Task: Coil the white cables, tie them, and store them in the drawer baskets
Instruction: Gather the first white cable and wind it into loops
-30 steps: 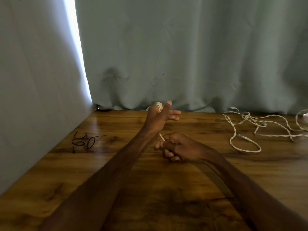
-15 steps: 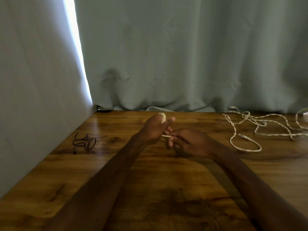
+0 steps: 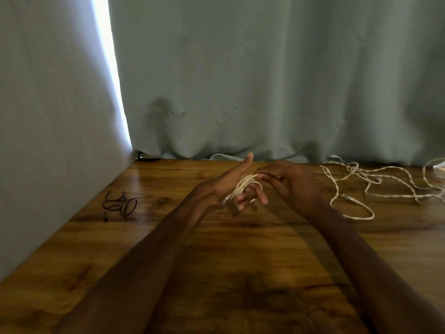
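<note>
On the wooden table (image 3: 216,273), well left of both hands: a small dark wire (image 3: 120,204). Far right: loose white cables (image 3: 361,179) in a tangle, cut off by the frame edge. Behind everything, a grey-green curtain (image 3: 265,80). Blurred beyond telling: the cable end near the left palm. Above mid-table, wound round the half-curled fingers of the left hand (image 3: 231,186), thumb straight: the coiled white cable (image 3: 245,186). Pinched at its top by the bent fingertips of the right hand (image 3: 291,184).
</note>
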Demonstrator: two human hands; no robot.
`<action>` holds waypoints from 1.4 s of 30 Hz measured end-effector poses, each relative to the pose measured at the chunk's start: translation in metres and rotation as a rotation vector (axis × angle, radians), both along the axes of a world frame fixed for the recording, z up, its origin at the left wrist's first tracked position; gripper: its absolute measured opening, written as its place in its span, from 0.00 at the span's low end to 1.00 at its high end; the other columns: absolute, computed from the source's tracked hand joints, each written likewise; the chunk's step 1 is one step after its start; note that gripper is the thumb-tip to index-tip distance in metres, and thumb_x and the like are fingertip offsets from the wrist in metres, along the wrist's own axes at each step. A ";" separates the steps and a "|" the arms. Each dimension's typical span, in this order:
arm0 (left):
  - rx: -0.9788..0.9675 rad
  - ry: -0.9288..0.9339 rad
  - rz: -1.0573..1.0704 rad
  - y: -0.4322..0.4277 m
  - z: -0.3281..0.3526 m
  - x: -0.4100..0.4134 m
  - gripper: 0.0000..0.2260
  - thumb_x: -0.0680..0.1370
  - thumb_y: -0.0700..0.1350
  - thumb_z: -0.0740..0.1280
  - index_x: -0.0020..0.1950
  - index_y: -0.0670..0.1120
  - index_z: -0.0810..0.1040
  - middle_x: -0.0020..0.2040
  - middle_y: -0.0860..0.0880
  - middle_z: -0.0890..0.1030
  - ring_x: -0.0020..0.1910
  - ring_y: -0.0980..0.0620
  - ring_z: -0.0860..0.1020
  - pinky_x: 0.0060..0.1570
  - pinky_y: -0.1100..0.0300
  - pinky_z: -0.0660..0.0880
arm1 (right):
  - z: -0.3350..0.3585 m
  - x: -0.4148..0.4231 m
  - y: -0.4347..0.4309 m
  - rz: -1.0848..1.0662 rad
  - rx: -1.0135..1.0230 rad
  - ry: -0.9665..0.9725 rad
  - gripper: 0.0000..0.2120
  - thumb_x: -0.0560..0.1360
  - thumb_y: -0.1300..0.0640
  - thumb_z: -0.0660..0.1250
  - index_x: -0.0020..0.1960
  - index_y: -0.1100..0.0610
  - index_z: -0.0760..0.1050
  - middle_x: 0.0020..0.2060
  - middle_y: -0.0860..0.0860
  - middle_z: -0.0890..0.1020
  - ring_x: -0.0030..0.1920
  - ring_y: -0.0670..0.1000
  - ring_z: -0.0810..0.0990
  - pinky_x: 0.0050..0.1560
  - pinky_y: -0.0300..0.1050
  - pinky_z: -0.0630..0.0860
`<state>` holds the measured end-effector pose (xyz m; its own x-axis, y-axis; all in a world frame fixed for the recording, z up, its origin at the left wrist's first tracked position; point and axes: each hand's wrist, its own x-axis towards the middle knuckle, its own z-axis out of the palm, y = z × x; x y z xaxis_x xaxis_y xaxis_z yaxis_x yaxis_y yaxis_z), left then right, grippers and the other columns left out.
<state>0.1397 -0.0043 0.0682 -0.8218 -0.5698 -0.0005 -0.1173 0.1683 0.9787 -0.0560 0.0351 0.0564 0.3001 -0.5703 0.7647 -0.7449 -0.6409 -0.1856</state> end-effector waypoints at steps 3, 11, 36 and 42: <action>-0.055 -0.007 0.052 0.000 0.003 -0.001 0.39 0.85 0.63 0.39 0.41 0.43 0.84 0.17 0.53 0.66 0.17 0.57 0.68 0.26 0.65 0.69 | -0.002 0.006 0.001 0.056 0.011 -0.080 0.10 0.81 0.57 0.70 0.59 0.53 0.85 0.51 0.47 0.88 0.48 0.42 0.85 0.49 0.43 0.80; 0.068 0.018 0.186 -0.007 -0.007 0.003 0.26 0.83 0.64 0.56 0.36 0.46 0.73 0.19 0.52 0.63 0.20 0.55 0.67 0.27 0.62 0.70 | -0.013 0.015 -0.007 0.073 0.216 -0.096 0.11 0.84 0.57 0.65 0.56 0.53 0.86 0.42 0.42 0.86 0.41 0.38 0.83 0.41 0.31 0.72; 0.476 0.161 0.252 0.004 0.001 -0.017 0.32 0.85 0.61 0.54 0.22 0.50 0.66 0.15 0.52 0.62 0.18 0.51 0.72 0.27 0.64 0.73 | -0.019 0.028 0.002 0.070 0.347 -0.455 0.19 0.87 0.54 0.55 0.53 0.57 0.85 0.34 0.42 0.85 0.33 0.40 0.82 0.34 0.30 0.70; 0.430 0.134 0.407 0.006 0.003 -0.023 0.32 0.86 0.59 0.55 0.23 0.49 0.65 0.16 0.51 0.62 0.18 0.49 0.71 0.23 0.65 0.71 | -0.018 0.032 0.003 -0.011 0.297 -0.406 0.17 0.87 0.54 0.56 0.49 0.47 0.83 0.34 0.36 0.84 0.37 0.37 0.82 0.36 0.28 0.70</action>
